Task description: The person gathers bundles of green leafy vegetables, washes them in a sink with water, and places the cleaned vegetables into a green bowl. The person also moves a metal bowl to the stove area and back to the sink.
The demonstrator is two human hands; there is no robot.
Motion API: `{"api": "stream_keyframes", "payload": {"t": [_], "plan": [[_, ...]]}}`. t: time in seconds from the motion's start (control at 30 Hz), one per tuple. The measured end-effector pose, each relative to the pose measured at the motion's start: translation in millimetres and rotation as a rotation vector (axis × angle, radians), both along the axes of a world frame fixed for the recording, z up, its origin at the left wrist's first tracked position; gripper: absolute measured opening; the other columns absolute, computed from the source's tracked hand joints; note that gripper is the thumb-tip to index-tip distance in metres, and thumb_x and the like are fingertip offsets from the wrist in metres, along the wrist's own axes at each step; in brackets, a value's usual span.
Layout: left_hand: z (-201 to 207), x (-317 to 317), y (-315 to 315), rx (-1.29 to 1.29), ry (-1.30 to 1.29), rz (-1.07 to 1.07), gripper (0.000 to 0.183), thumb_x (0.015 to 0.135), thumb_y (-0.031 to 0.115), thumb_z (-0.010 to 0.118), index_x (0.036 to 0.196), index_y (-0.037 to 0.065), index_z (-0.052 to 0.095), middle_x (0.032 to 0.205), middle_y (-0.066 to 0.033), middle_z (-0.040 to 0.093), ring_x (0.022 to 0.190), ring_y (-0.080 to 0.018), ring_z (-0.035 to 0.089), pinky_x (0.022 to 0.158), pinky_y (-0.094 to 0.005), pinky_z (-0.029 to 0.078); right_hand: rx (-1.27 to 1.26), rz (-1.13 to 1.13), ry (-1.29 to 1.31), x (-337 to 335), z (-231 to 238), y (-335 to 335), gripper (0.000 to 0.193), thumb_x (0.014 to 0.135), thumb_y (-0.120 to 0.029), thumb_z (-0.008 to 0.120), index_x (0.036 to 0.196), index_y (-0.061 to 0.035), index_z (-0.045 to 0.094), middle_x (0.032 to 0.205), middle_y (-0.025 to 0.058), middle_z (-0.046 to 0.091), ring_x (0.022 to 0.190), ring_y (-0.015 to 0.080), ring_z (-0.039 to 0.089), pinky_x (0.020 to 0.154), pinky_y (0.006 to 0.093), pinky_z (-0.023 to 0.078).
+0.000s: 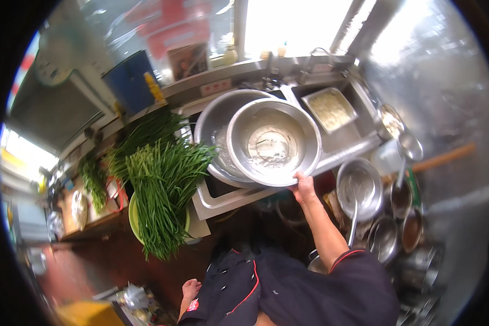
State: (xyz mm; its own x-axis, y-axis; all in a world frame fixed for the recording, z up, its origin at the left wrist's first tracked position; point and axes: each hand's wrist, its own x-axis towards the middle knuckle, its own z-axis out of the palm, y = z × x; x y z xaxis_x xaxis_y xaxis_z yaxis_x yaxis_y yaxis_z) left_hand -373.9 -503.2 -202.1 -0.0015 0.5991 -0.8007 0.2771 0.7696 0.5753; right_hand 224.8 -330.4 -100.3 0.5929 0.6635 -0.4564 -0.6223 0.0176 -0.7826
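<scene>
My right hand (304, 188) grips the near rim of a round stainless steel basin (315, 133), thumb on top. It is tilted toward me, and its shiny bottom shows wet-looking reflections. Partly beneath it, a wider steel basin (205, 122) sits over the left sink, mostly covered. Down by my side, my left hand (190, 288) is curled closed, and I see nothing in it. A large heap of long green leafy stalks, like garlic chives (160, 190), lies left of the basins, drooping over a yellow-green bowl (133, 220).
The right sink (358, 127) holds a square tray (355, 115) of pale cut pieces. A faucet (271, 73) stands behind. At right are a steel bowl (346, 185) with a ladle (353, 225) and several pots. A cutting board (73, 214) is at far left.
</scene>
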Motion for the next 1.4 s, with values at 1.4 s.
{"api": "stream_keyframes", "payload": {"t": [1.4], "plan": [[-58, 205, -282, -0.493, -0.165, -2.024, 0.066, 0.083, 0.063, 0.054, 0.116, 0.006, 0.049, 0.082, -0.0094, 0.068, 0.085, -0.0384, 0.068, 0.057, -0.0366, 0.054, -0.257, -1.492, 0.160, -584, -25, -965, 0.027, 0.077, -0.004, 0.058, 0.104, 0.0002, 0.062, 0.093, 0.0085, 0.064, 0.085, 0.0198, 0.063, 0.075, 0.0375, 0.051]]}}
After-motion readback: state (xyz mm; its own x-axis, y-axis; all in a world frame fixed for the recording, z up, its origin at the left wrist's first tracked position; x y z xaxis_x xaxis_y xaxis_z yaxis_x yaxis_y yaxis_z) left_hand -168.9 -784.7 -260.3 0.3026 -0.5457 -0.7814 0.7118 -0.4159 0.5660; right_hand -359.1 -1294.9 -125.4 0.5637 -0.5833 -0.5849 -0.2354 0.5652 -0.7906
